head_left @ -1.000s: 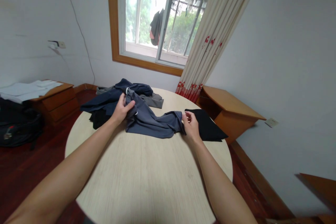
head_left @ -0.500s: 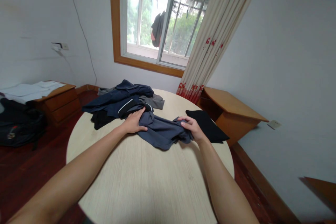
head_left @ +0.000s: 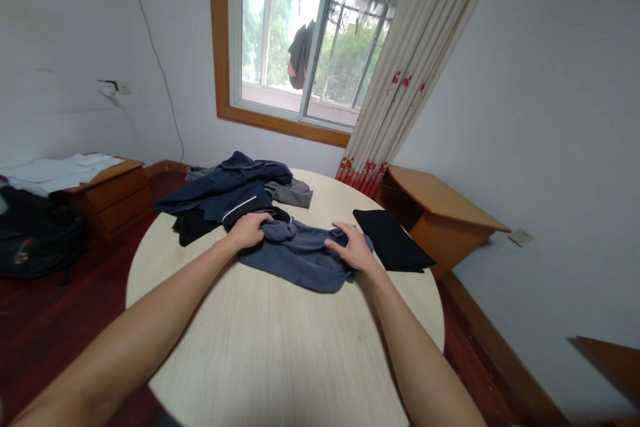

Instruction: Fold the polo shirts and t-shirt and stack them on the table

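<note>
A grey-blue shirt (head_left: 305, 257) with a black, white-edged collar lies bunched across the round table (head_left: 280, 347). My left hand (head_left: 249, 230) is closed on the shirt near its collar end, fingers curled over the cloth. Over the opposite end rests my right hand (head_left: 354, 250), thumb and fingers apart, touching the fabric without a visible grip. A folded black cloth (head_left: 393, 240) lies flat just beyond the right hand.
Behind the left hand is a heap of dark blue clothes (head_left: 225, 183) with a grey garment (head_left: 293, 193) beside it. A wooden desk (head_left: 445, 200) stands past the table's right edge. A nightstand (head_left: 120, 197) and black backpack (head_left: 43, 233) are at the left.
My left hand has drawn back slightly to the left and curled its fingers on the shirt. My right hand has shifted left and opened. The shirt's near edge lies straighter and wider.
</note>
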The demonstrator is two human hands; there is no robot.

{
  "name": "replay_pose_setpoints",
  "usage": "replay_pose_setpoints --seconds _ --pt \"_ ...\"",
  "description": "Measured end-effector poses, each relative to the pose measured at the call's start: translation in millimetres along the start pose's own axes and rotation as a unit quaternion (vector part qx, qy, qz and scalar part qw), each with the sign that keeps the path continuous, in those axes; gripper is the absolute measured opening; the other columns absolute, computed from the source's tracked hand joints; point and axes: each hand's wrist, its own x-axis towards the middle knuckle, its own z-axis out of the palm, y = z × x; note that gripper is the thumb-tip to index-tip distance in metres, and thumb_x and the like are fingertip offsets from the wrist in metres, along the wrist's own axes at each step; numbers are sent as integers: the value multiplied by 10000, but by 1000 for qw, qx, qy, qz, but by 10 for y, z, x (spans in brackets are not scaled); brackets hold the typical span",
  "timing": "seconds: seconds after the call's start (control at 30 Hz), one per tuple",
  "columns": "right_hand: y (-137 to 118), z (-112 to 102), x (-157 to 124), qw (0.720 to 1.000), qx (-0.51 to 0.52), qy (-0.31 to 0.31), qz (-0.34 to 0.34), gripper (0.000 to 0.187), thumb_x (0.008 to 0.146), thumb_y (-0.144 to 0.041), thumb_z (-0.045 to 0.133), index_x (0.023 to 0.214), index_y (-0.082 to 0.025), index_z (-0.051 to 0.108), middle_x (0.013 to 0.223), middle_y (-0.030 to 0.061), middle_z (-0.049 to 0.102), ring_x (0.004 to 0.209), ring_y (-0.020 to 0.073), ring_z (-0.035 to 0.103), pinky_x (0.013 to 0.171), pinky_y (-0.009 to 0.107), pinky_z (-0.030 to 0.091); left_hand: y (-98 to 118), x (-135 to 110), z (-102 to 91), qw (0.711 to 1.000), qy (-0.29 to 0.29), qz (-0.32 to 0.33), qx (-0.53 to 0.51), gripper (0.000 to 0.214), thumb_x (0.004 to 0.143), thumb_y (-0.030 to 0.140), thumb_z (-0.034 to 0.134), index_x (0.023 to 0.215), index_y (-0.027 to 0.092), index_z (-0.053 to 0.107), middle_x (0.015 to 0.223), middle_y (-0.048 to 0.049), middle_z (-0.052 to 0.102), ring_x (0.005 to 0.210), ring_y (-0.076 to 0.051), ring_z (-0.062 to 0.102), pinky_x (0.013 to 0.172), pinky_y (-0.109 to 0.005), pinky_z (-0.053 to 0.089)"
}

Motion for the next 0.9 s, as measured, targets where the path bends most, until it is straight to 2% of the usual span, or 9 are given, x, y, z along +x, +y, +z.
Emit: replay_pose_setpoints --seconds 0.07,0.17,0.27,0.33,0.4,0.5,0.7,0.8,0.9 --pt "-66 62 -24 996 -20 -86 6 780 684 -583 788 1348 -229 585 1407 146 569 1322 337 492 1155 543 265 8 49 1 991 31 -6 -129 285 673 190 592 928 207 717 961 -77 754 940 -289 690 903 -419 518" --pt "-97 101 -25 987 -61 -147 23 910 571 -532 872 1376 -236 566 1402 149 575 1328 367 482 1162 586 198 -2 127 -99 933 201 -38 -295 333 732 270 635 1056 191 646 979 -80 718 933 -247 678 896 -402 528" --pt "-109 66 2 981 -107 -160 24 638 629 -397 846 1216 -215 675 1217 133 687 1174 344 592 1072 501 354 -28 128 -315 882 393 -39 -257 507 759 271 671 1245 202 545 1169 -110 646 1067 -242 632 967 -403 496" --pt "-123 28 18 977 -124 -174 13 352 698 -310 769 1031 -204 732 1046 110 737 1028 315 647 955 423 442 -32 84 -443 889 430 -11 -154 566 774 279 689 1308 209 515 1304 -130 577 1186 -269 572 1044 -434 441" --pt "-142 -4 24 978 -115 -174 5 186 722 -243 699 900 -204 734 947 86 747 930 287 663 872 371 468 -16 34 -491 926 373 35 -52 561 788 336 708 1309 212 542 1347 -132 563 1262 -303 519 1108 -472 374" --pt "-198 -39 12 988 -38 -151 3 132 708 -199 651 821 -204 720 892 53 747 858 254 660 822 335 480 34 -9 -390 978 174 108 47 709 748 484 758 1366 220 531 1417 -145 546 1359 -345 441 1167 -524 269" --pt "-423 -104 -52 937 303 -171 32 318 693 -386 732 938 -183 737 897 31 745 856 248 677 782 349 536 196 -76 -16 976 -113 126 135 1174 588 645 819 1554 241 288 1615 -189 273 1490 -415 204 1175 -643 18" --pt "-482 -101 -42 913 390 -90 78 447 661 -478 775 989 -179 726 880 57 744 867 267 693 789 372 551 373 -128 124 967 -183 135 113 1010 677 594 778 1518 225 358 1522 -190 447 1385 -399 422 1165 -600 176" --pt "-455 -81 11 901 414 21 125 450 707 -555 729 967 -187 712 845 78 742 853 283 702 786 397 564 578 -150 212 974 -178 121 64 527 840 477 641 1288 202 602 1206 -136 704 1109 -339 648 1001 -445 442"
